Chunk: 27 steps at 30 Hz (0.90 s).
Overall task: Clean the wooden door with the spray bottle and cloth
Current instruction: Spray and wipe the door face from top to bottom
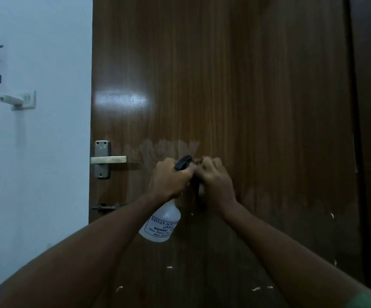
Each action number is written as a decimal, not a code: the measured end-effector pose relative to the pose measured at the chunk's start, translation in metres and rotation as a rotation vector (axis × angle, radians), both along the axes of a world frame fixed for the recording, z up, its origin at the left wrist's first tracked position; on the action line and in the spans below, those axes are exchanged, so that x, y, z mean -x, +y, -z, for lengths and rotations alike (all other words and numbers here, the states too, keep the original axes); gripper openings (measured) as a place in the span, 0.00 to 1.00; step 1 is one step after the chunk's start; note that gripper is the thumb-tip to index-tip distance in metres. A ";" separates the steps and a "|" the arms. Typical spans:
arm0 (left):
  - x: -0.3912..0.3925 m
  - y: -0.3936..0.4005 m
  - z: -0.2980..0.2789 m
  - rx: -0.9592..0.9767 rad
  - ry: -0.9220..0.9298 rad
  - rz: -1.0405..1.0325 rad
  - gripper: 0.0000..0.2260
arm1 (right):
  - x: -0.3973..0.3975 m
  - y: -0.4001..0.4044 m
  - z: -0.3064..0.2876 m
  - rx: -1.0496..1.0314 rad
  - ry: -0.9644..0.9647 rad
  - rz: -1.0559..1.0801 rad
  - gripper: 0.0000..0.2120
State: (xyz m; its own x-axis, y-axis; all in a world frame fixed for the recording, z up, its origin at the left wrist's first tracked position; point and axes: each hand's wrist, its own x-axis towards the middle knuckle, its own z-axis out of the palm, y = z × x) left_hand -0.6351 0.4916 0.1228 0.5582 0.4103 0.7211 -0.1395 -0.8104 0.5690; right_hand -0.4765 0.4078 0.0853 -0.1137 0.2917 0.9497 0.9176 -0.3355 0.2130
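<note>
The brown wooden door [224, 85] fills the view, with pale wet smears just above my hands. My left hand [169, 178] grips the neck of a white spray bottle [162, 223], which is tilted with its black trigger head [183, 162] pointing up and right. My right hand [215, 183] is curled right beside the nozzle and touches my left hand. It holds a dark cloth [196, 192] that hangs down between the two hands. The cloth is dim and mostly hidden.
A metal lever handle [108, 160] and a sliding bolt [106, 207] sit on the door's left edge. The white wall on the left carries a socket with a plugged charger [18, 101] and a hanging cable. The dark door frame [367, 130] runs down the right.
</note>
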 end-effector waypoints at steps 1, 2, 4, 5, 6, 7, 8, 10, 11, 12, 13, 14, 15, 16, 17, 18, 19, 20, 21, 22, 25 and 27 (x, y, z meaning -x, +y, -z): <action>0.004 0.004 0.002 -0.004 0.015 0.012 0.12 | 0.000 0.001 0.014 0.094 -0.085 0.003 0.19; 0.008 0.008 0.004 -0.011 0.025 0.016 0.12 | -0.001 0.001 0.018 0.151 -0.137 0.008 0.20; 0.014 0.018 0.006 -0.016 0.027 0.020 0.13 | 0.001 0.005 -0.001 0.111 -0.136 0.041 0.20; 0.017 0.024 0.007 -0.013 0.024 0.023 0.14 | 0.006 0.010 -0.017 0.035 -0.089 0.062 0.19; 0.018 0.028 0.006 -0.011 0.022 0.024 0.14 | 0.014 0.015 -0.036 -0.057 -0.016 0.082 0.19; 0.021 0.032 0.004 -0.010 0.020 0.025 0.13 | 0.022 0.020 -0.054 -0.133 0.058 0.094 0.19; 0.023 0.035 0.002 -0.010 0.018 0.023 0.13 | 0.028 0.026 -0.070 -0.181 0.118 0.102 0.20; 0.027 0.038 -0.004 -0.009 0.013 0.010 0.12 | 0.038 0.035 -0.081 -0.217 0.176 0.108 0.21; 0.029 0.038 -0.006 -0.003 0.009 0.011 0.12 | 0.039 0.037 -0.074 -0.217 0.180 0.104 0.21; 0.033 0.041 -0.008 0.004 0.007 0.013 0.11 | 0.040 0.040 -0.060 -0.179 0.154 0.089 0.20; 0.035 0.043 -0.009 0.006 0.011 0.020 0.12 | 0.038 0.041 -0.040 -0.103 0.095 0.072 0.20; 0.039 0.047 -0.010 0.002 0.021 0.021 0.12 | 0.037 0.043 -0.019 0.001 0.019 0.045 0.21; 0.042 0.051 -0.011 -0.012 0.031 0.022 0.12 | 0.035 0.043 -0.001 0.101 -0.064 0.023 0.22; 0.044 0.055 -0.013 -0.026 0.042 0.022 0.12 | 0.032 0.043 0.008 0.172 -0.127 0.018 0.23; 0.046 0.059 -0.015 -0.034 0.044 0.025 0.12 | 0.030 0.043 0.005 0.197 -0.161 0.013 0.24; 0.047 0.062 -0.017 -0.034 0.042 0.030 0.11 | 0.030 0.044 -0.007 0.176 -0.168 0.009 0.22; 0.049 0.065 -0.019 -0.030 0.034 0.036 0.11 | 0.033 0.048 -0.024 0.115 -0.143 0.004 0.20; 0.051 0.068 -0.020 -0.026 0.028 0.037 0.11 | 0.039 0.053 -0.043 0.024 -0.085 0.009 0.18; 0.053 0.071 -0.020 -0.024 0.021 0.036 0.12 | 0.045 0.059 -0.063 -0.075 -0.011 0.020 0.17; 0.056 0.074 -0.019 -0.026 0.020 0.031 0.13 | 0.051 0.067 -0.078 -0.164 0.062 0.028 0.18; 0.061 0.082 -0.010 -0.020 0.022 0.015 0.13 | 0.062 0.086 -0.075 -0.266 0.187 0.024 0.20; 0.068 0.087 -0.006 0.005 0.004 0.005 0.12 | 0.066 0.092 -0.042 -0.135 0.087 0.010 0.19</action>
